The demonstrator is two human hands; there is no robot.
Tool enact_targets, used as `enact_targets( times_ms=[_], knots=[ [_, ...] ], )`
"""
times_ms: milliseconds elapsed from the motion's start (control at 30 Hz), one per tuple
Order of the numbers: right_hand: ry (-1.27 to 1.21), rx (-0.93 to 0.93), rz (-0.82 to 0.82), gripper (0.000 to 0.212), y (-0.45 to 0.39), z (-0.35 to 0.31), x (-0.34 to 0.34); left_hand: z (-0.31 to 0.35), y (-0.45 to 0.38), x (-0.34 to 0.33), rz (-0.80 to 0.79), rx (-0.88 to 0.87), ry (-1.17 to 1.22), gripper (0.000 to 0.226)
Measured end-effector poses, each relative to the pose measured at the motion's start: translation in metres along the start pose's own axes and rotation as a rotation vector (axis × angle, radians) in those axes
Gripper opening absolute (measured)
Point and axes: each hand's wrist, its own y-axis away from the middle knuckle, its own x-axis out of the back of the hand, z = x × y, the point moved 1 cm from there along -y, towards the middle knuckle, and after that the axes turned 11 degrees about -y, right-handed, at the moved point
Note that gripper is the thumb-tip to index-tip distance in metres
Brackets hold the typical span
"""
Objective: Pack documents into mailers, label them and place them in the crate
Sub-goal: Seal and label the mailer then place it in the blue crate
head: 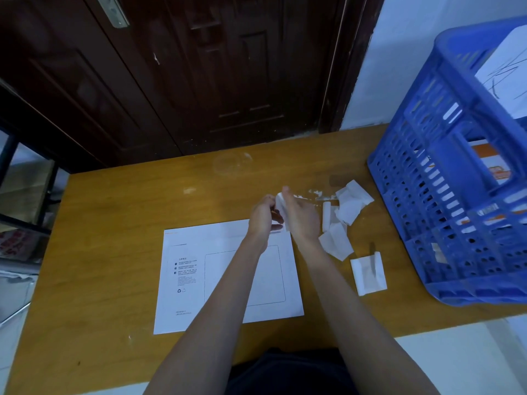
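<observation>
A white mailer (199,277) lies flat in the middle of the wooden table (119,218), printed side up. Above its far right corner my left hand (262,216) and my right hand (301,216) meet, both pinching a small white label sheet (281,205) between the fingers. The blue plastic crate (445,212) stands at the table's right end, with white and orange mailers inside it.
Several white paper scraps and label backings (352,202) lie between my hands and the crate; one folded piece (369,273) sits nearer the front. A dark wooden door (199,75) stands behind the table. Shelving is at the left.
</observation>
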Motion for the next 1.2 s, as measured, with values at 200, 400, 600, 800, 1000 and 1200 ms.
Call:
enact_targets(
  times_ms=[200,400,600,800,1000,1200],
  knots=[
    [-0.033,0.151,0.12,0.045,0.0,0.012,-0.011,0.007,-0.001,-0.007,0.14,0.031,-0.04,0.033],
    [-0.073,0.236,0.233,0.045,-0.001,0.008,-0.003,-0.002,0.001,-0.008,0.161,-0.152,-0.007,0.037],
    [-0.205,0.01,0.225,0.046,-0.006,0.007,0.004,-0.012,-0.005,-0.005,-0.009,0.035,0.195,0.032],
    [-0.681,-0.491,0.194,0.033,0.002,0.005,0.004,-0.016,-0.003,0.002,-0.053,0.11,0.494,0.047],
    [-0.514,-0.422,-0.096,0.052,-0.004,0.001,0.008,-0.024,-0.007,0.007,-0.052,0.055,0.158,0.043],
    [-0.132,-0.087,-0.052,0.025,-0.005,0.004,0.0,-0.018,-0.006,0.003,0.113,0.121,0.043,0.039]
  ],
)
